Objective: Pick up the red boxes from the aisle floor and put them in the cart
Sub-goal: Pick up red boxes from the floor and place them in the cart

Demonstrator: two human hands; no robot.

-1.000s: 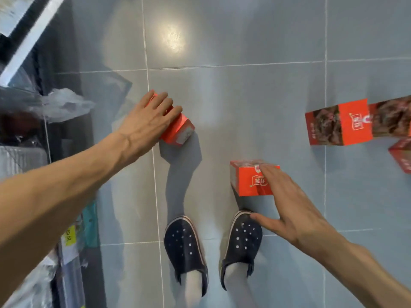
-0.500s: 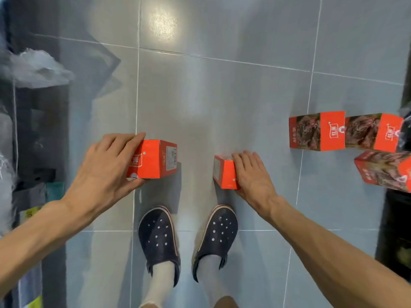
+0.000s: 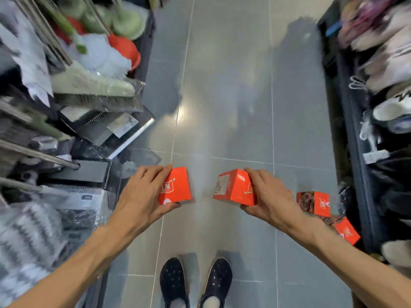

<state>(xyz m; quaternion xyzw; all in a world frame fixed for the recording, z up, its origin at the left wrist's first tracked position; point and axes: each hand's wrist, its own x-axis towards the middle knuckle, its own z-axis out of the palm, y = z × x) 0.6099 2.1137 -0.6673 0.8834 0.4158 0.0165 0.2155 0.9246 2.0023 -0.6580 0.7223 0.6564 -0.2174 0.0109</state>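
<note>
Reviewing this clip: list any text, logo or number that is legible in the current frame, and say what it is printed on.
"派": white character on the red box in the left hand's grip; the character before it is hidden by fingers.
Box in the right hand: a printed side panel, too small to read.
Floor boxes: white logos, blurred, unreadable.
Shelf tag on the left: blurred, unreadable.

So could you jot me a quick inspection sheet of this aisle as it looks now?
Surface: grey tiled floor, glossy, with a light glare.
Job's things: one red box in the left hand, another red box in the right hand; two more boxes lie on the floor at right. No cart in view.
Clutter: nothing seen beyond those boxes.
Grippers: both hands grip a box.
Cables: nothing seen.
Surroundings: brooms and brushes left, shoes right, blurred; dark shoes below.
</note>
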